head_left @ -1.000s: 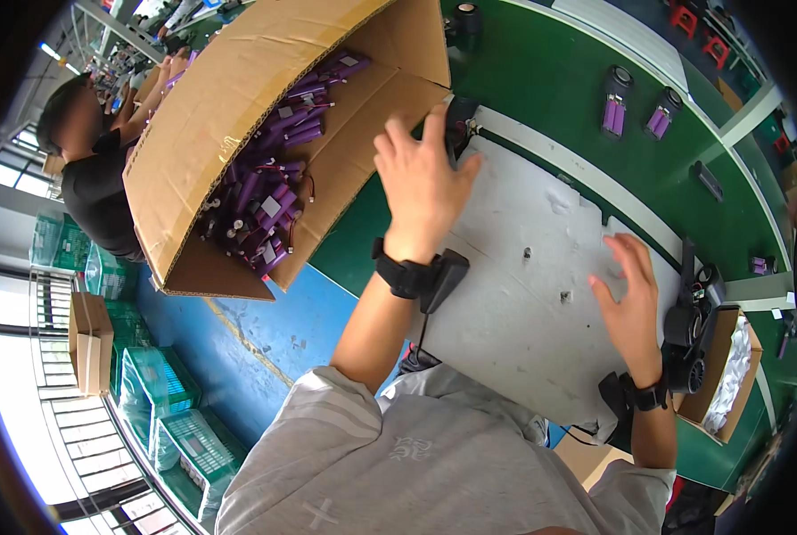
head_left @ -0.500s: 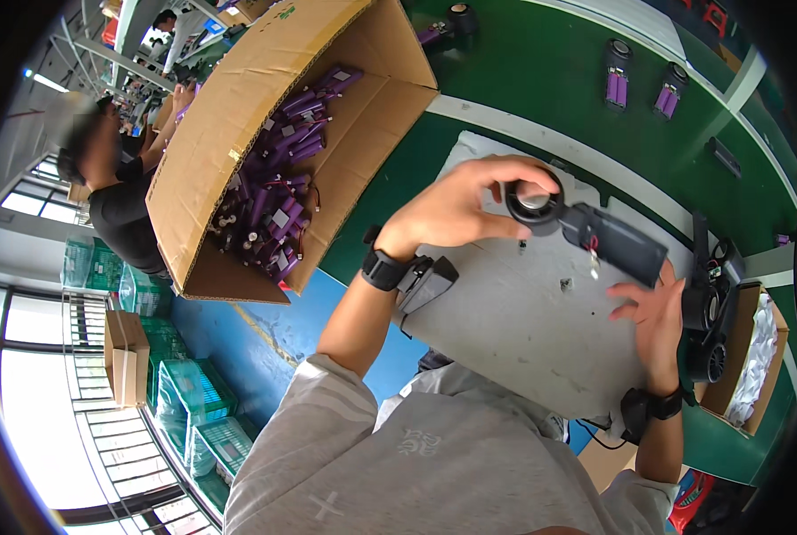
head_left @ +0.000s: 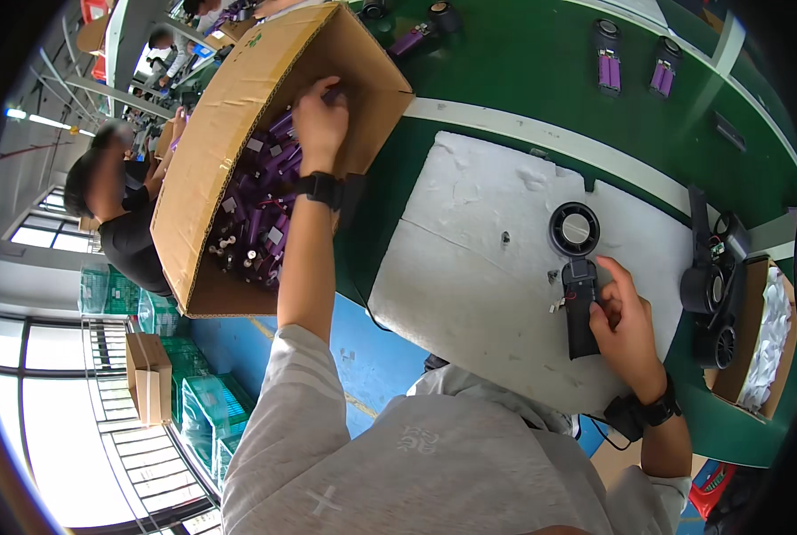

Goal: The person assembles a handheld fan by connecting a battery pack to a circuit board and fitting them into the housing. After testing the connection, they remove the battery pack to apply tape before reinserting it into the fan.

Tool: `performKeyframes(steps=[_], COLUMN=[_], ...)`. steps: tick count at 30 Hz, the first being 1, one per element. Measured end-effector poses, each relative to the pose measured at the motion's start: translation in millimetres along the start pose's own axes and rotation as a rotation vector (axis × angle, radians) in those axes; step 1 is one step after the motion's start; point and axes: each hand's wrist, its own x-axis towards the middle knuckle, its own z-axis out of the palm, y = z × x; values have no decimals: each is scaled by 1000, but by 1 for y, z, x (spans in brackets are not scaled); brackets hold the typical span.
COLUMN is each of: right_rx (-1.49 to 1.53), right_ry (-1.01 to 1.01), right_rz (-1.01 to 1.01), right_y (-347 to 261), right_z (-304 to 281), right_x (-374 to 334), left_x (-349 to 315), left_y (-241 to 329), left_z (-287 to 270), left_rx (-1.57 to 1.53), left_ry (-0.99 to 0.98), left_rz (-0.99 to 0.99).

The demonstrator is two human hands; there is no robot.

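Observation:
My left hand (head_left: 320, 123) reaches into a large cardboard box (head_left: 211, 160) filled with several purple battery packs (head_left: 254, 214); its fingers curl down among them, and I cannot see whether they grip one. My right hand (head_left: 624, 323) holds the handle of a black hand-held fan (head_left: 577, 276) that lies flat on a white foam pad (head_left: 479, 267), round head pointing away from me.
The green workbench (head_left: 523, 62) carries more purple battery packs (head_left: 608, 67) at its far edge. More black fan parts (head_left: 710, 294) and a box of white pieces (head_left: 764, 330) sit at the right. Another person (head_left: 118, 205) works at the left, beyond the cardboard box.
My left hand let go of the fan head and swung left into the cardboard box. The fan now lies on the foam pad, held at its handle by my right hand.

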Motion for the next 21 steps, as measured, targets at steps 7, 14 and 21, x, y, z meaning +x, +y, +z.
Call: performKeyframes(steps=[7, 14, 21], right_rx=[-157, -138, 10], right_ry=[245, 174, 243], right_rz=[-132, -108, -98], right_y=[7, 2, 12], right_z=[11, 9, 3], right_x=[1, 1, 1], left_x=[52, 55, 26], left_y=[-74, -108, -21], left_z=[32, 48, 10], left_rx=[504, 638, -118], left_ry=[-240, -279, -390], left_rz=[-209, -187, -59])
